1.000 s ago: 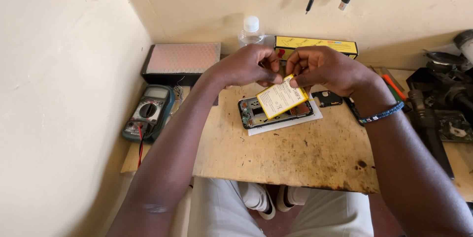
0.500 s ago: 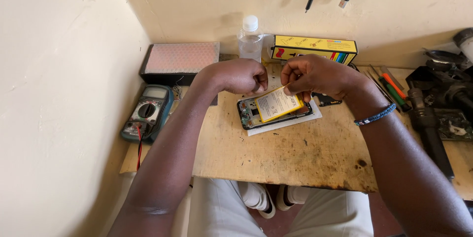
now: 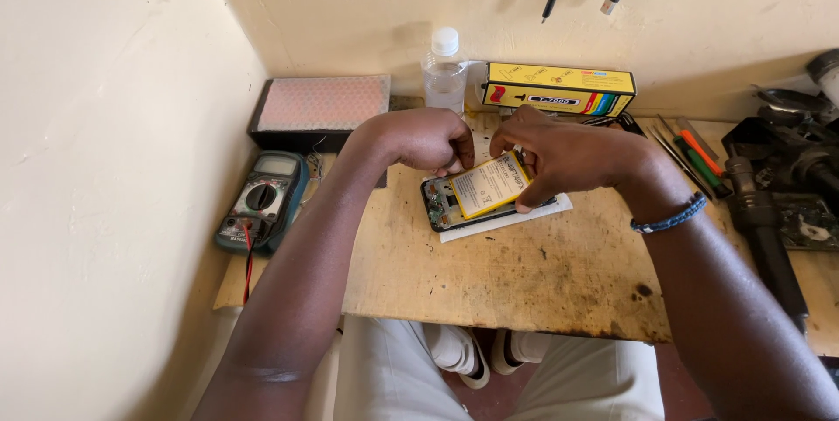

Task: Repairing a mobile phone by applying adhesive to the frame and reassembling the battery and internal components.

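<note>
Yellow is what we work with here: the flat yellow battery [image 3: 489,185] lies tilted over the opened phone [image 3: 454,207], its near edge down in the body, its far edge lifted. Our right hand [image 3: 568,154] pinches the battery's right side, thumb below and fingers above; our left hand [image 3: 428,137] is curled, fingertips at the battery's top-left corner — whether that grip is closed on it we cannot tell. The phone rests on a white sheet [image 3: 511,220] on the wooden counter [image 3: 524,272].

To do this well, we judge, we should keep the battery square to its bay, press evenly along the edges rather than the middle, and avoid bending it.

For room: the counter in front is open toward its scorched near edge. Behind sit a clear bottle [image 3: 444,71] and a yellow box [image 3: 559,89]; screwdrivers [image 3: 695,150] lie to the right, a multimeter [image 3: 262,202] well apart on the left — so the elbows are best swung toward us.
</note>
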